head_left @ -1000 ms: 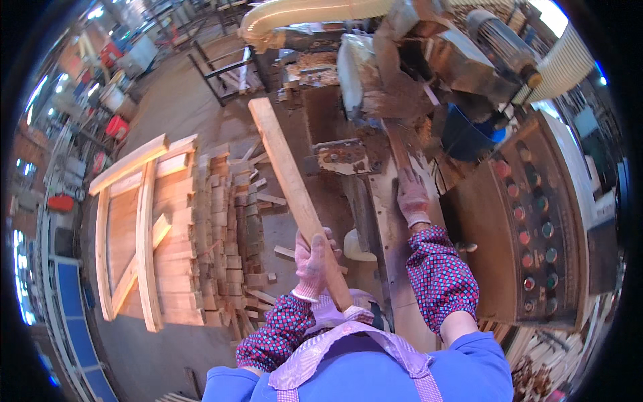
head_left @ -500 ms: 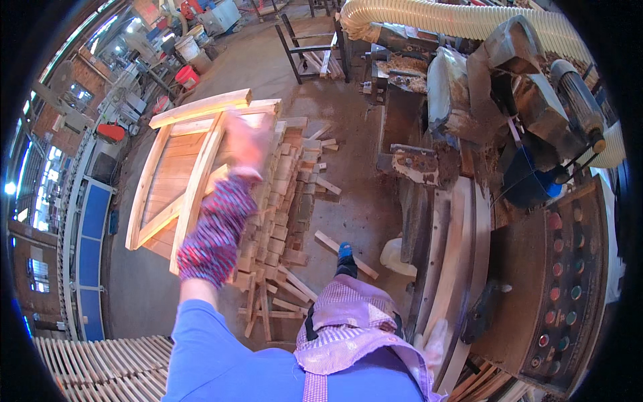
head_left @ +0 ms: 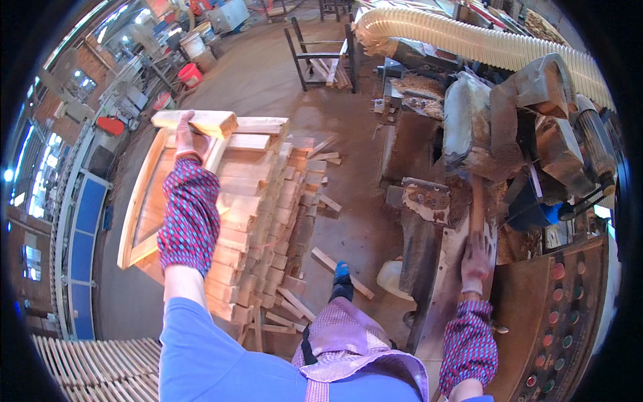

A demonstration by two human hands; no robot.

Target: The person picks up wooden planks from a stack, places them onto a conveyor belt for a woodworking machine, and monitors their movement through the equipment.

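The left hand (head_left: pixel 191 139) grasps a wooden bar (head_left: pixel 218 124) on the left stack (head_left: pixel 268 258), where many pieces (head_left: pixel 224 238) remain. At right, the right hand (head_left: pixel 475 261) lies flat, unclenched, on a strip (head_left: pixel 477 208) seemingly partway into the machine (head_left: pixel 504 124).

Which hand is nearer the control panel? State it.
Right. The right hand lies just left of the control panel; the left hand is far left, gripping a plank.
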